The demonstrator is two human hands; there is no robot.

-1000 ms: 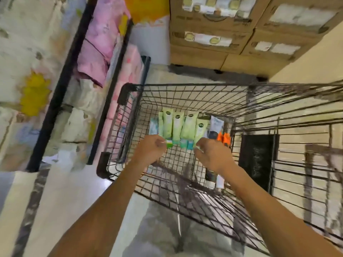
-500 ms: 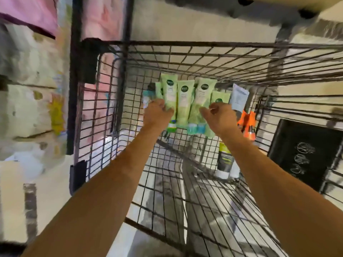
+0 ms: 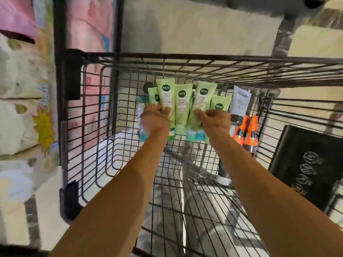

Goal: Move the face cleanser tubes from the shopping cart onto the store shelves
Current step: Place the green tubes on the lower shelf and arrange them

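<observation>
Head camera: inside a wire shopping cart point(image 3: 92, 115), a person's left hand point(image 3: 155, 119) and right hand point(image 3: 216, 120) each close their fingers around green face cleanser tubes point(image 3: 181, 106) standing against the far wall, beside orange bottles point(image 3: 247, 133).

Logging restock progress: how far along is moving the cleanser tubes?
Done: no tube seen shelved. In hand: left hand and right hand grip the green tubes inside the cart. Left: lifting them out and shelving them.
</observation>
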